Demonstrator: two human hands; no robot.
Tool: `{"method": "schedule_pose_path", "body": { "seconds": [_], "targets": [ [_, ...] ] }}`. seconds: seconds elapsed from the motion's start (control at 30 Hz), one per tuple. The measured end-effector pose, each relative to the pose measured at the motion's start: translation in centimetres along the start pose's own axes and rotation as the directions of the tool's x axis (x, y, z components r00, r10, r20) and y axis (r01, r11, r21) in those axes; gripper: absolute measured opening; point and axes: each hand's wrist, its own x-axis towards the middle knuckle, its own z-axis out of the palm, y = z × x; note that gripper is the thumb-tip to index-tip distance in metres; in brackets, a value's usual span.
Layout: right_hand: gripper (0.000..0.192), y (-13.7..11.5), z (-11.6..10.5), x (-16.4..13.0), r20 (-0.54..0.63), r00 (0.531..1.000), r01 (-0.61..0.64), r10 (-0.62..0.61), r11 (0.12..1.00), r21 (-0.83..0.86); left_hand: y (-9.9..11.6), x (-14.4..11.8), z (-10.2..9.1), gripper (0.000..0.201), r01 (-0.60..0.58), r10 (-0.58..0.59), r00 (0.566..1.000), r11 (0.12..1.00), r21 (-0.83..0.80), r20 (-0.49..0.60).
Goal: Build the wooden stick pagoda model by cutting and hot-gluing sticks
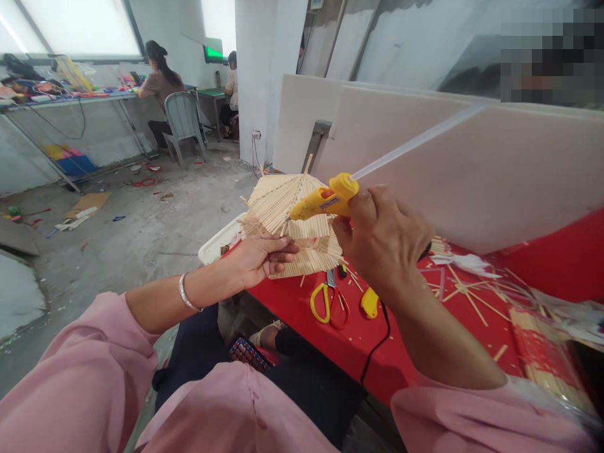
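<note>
A yellow hot glue gun (321,202) is gripped in my right hand (384,236), with a long clear glue stick (419,143) jutting from its back. Its nozzle points down at the lower edge of a layered model of thin wooden sticks (276,200), shaped like a pointed roof; whether it touches cannot be told. My left hand (264,259) has its thumb and fingers closed on the model's near edge. Part of the model's lower layer is hidden behind those fingers.
Scissors (330,305) with yellow and red handles lie on the red table (325,352), beside a yellow-handled tool (369,303). Loose sticks (465,289) and a packet of sticks (542,352) are at right. A white tray (214,242) sits behind my left hand. A person (165,88) sits further off.
</note>
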Motion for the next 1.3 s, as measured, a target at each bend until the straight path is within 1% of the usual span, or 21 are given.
{"method": "schedule_pose_path", "body": {
  "seconds": [0.07, 0.2, 0.4, 0.53, 0.6, 0.73, 0.83, 1.07, 1.3],
  "targets": [
    [0.027, -0.07, -0.18, -0.01, 0.017, 1.000, -0.007, 0.007, 1.000, -0.003, -0.01, 0.09, -0.13, 0.027, 0.003, -0.003, 1.000, 1.000, -0.012, 0.005],
    [0.029, -0.08, -0.15, -0.07, 0.011, 1.000, -0.008, 0.008, 1.000, -0.016, 0.04, 0.22, -0.33, 0.025, 0.013, -0.012, 1.000, 0.999, -0.031, 0.016],
    [0.023, -0.04, 0.23, 0.09, -0.060, 0.998, 0.006, -0.008, 0.999, -0.035, 0.16, 0.21, -0.43, 0.021, 0.038, -0.037, 0.999, 0.999, -0.035, 0.029],
    [0.021, -0.07, 0.31, -0.02, -0.038, 0.997, -0.064, 0.065, 0.998, 0.011, 0.13, 0.26, -0.49, 0.021, 0.044, -0.043, 0.999, 0.998, -0.035, 0.030],
    [0.022, -0.07, 0.36, -0.13, -0.037, 0.996, -0.076, 0.076, 0.997, 0.002, 0.12, 0.28, -0.52, 0.020, 0.046, -0.045, 0.999, 0.998, -0.033, 0.031],
    [0.022, -0.01, 0.42, -0.29, -0.053, 0.998, -0.032, 0.028, 0.997, -0.072, 0.15, 0.30, -0.56, 0.020, 0.044, -0.042, 0.998, 0.998, -0.033, 0.037],
    [0.021, 0.05, 0.39, -0.31, -0.059, 0.998, -0.013, 0.008, 0.995, -0.098, 0.17, 0.35, -0.58, 0.023, 0.040, -0.038, 0.998, 0.999, -0.034, 0.050],
    [0.020, 0.09, 0.32, -0.23, -0.035, 0.998, -0.045, 0.045, 0.999, -0.017, 0.22, 0.41, -0.62, 0.020, 0.036, -0.035, 0.998, 0.999, -0.029, 0.046],
    [0.022, 0.02, 0.11, -0.19, -0.013, 0.998, -0.060, 0.060, 0.998, -0.006, 0.22, 0.39, -0.59, 0.022, 0.037, -0.035, 0.998, 0.999, -0.034, 0.047]
  ]
}}
